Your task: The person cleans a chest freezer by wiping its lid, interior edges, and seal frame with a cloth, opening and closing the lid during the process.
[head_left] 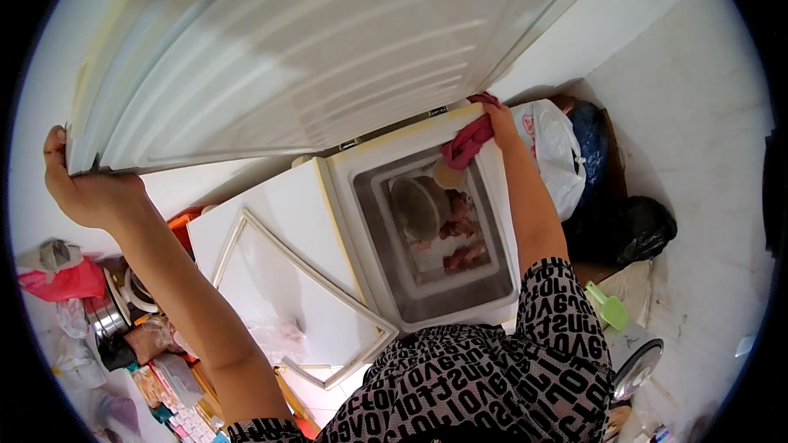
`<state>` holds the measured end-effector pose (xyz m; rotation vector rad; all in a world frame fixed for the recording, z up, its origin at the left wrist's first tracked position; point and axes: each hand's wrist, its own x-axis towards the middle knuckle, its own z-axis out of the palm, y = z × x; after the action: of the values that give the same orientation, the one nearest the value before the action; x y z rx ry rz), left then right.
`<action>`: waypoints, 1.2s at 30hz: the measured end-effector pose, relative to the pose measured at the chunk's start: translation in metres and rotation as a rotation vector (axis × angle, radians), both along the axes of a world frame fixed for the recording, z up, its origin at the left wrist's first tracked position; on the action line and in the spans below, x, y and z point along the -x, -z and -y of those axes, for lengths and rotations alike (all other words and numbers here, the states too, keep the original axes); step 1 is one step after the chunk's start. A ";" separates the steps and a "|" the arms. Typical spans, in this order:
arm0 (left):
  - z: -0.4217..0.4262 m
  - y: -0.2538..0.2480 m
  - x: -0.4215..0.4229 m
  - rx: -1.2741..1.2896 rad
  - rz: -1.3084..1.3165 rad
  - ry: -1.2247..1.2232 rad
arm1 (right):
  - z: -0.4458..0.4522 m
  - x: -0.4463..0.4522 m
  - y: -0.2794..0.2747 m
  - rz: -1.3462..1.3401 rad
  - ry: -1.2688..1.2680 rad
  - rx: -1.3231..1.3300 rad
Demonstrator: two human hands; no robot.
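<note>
My left hand [94,193] grips the left edge of the raised white freezer lid [312,57], fingers curled round it. At the back right rim of the open chest freezer [349,234], my right hand [502,125] is closed on a dark red cloth [468,144]. The cloth hangs over the rim at the inner corner. Inside the freezer lie a round greyish container [417,207], a round tan item [449,175] partly under the cloth, and several pieces of reddish meat [465,256].
A pale strip frame like a lid seal [308,295] lies across the white surface left of the opening. White [552,156] and black bags [628,230] stand at right, near a light green scoop [607,307]. Pots and packages [107,316] crowd the lower left.
</note>
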<state>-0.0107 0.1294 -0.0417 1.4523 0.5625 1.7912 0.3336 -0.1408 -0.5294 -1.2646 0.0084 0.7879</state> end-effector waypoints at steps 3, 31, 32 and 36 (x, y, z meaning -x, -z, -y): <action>0.004 -0.001 -0.005 -0.018 -0.012 -0.086 | 0.002 0.006 -0.017 0.035 -0.012 0.048; 0.003 0.002 -0.012 -0.057 -0.039 -0.055 | 0.064 0.095 -0.059 1.294 -0.331 0.689; 0.010 0.001 -0.015 -0.012 0.004 -0.035 | 0.090 0.115 -0.060 1.283 -0.341 0.698; 0.009 0.002 -0.014 -0.003 0.008 -0.049 | 0.213 0.213 -0.076 1.261 -0.442 0.842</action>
<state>0.0037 0.1199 -0.0438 1.4442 0.5963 1.8354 0.1209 -0.3534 -0.4530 -2.4409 -1.0802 0.1951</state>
